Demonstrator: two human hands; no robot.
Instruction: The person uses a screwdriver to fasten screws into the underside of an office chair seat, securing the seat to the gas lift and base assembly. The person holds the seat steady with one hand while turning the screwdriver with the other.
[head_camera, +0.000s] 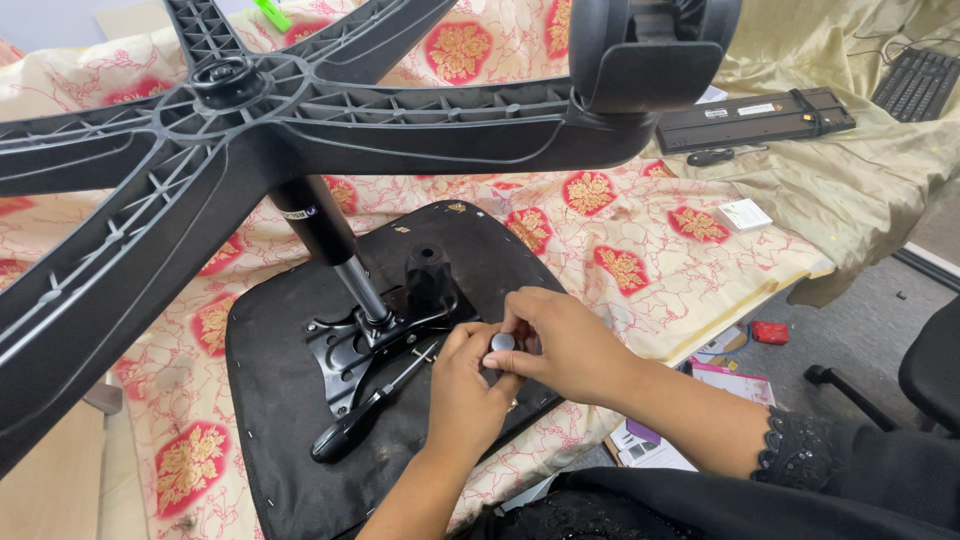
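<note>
Left hand (462, 395) and right hand (560, 340) both closed on small silver knob (502, 343) beside seat plate (350, 345). Best kept square while turning; steady the upturned chair base (300, 120).

One upturned black seat pan (290, 440) with one metal mechanism plate (345, 355) and one gas-lift column (335, 250); one five-armed star base (250, 120) carrying one visible caster (650, 50). One black adjustment lever (360, 420). One round silver knob (502, 343). Two hands: left hand (462, 395), right hand (565, 345). One keyboard (918, 82). One long black tray (755, 118). One small white box (745, 214). One red item on the floor (770, 332).
</note>
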